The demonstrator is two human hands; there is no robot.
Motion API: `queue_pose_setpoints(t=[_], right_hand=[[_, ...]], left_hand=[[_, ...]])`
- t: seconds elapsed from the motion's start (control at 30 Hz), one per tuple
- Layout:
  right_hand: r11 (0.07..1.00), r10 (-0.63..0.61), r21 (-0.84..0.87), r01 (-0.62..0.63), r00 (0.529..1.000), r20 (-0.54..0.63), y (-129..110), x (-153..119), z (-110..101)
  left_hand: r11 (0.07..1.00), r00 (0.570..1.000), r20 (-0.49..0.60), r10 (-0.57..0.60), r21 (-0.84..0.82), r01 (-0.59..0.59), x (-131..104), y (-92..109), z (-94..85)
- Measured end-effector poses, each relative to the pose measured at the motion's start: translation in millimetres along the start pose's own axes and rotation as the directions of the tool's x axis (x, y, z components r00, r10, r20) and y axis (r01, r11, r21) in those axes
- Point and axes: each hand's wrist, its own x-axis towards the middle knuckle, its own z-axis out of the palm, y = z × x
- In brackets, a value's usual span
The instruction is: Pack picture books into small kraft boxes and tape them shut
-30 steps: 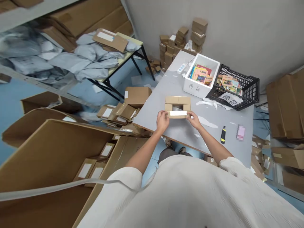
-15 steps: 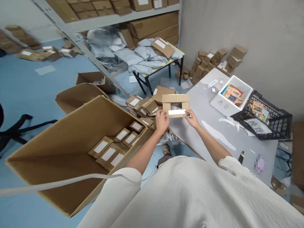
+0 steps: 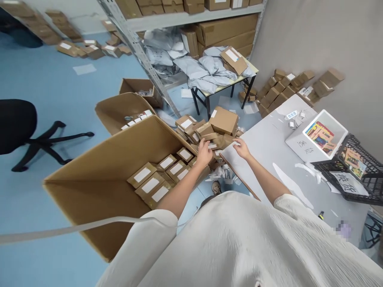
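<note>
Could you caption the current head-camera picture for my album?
A person's left hand and right hand, bare and apart, near heaped brown cardboard boxes beside a flat grey table.

On the grey table [image 3: 263, 139], a white box [image 3: 300, 144] of colourful books [image 3: 319, 136] stands beside a black crate [image 3: 371, 169] along the wall-side edge; a power strip [image 3: 291, 115] lies near the far corner. Grey bags [image 3: 194, 68] heap across a small table [image 3: 253, 70], with a parcel [image 3: 235, 60] near its right corner. A black chair [image 3: 18, 125] stands on the floor [image 3: 30, 203].
</note>
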Motion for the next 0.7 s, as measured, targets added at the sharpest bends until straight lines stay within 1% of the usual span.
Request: queue_pose_setpoints(t=[0.07, 0.17, 0.33, 0.47, 0.7], right_hand=[[1.000, 0.021, 0.005, -0.021, 0.999, 0.026, 3, -3, 7], [1.000, 0.014, -0.001, -0.014, 0.997, 0.071, 5, -4, 15], [0.998, -0.059, 0.000, 0.060, 0.983, 0.175, 2, -4, 28], [0.994, -0.106, 0.000, 0.111, 0.957, 0.270, -3, -11, 44], [0.989, -0.150, 0.060, 0.138, 0.885, 0.441, -5, -41, 81]], left_hand=[[1.000, 1.000, -0.012, -0.021, -0.003, 0.020, -4, -9, -2.1], [0.999, 0.998, -0.037, -0.041, -0.015, 0.041, -12, -16, -4.6], [0.995, 0.990, -0.102, -0.098, -0.039, 0.094, -38, -18, -7.4], [0.988, 0.973, -0.171, -0.152, -0.024, 0.151, -70, -20, -7.9], [0.961, 0.943, -0.214, -0.257, 0.045, 0.272, -139, -32, -3.8]])
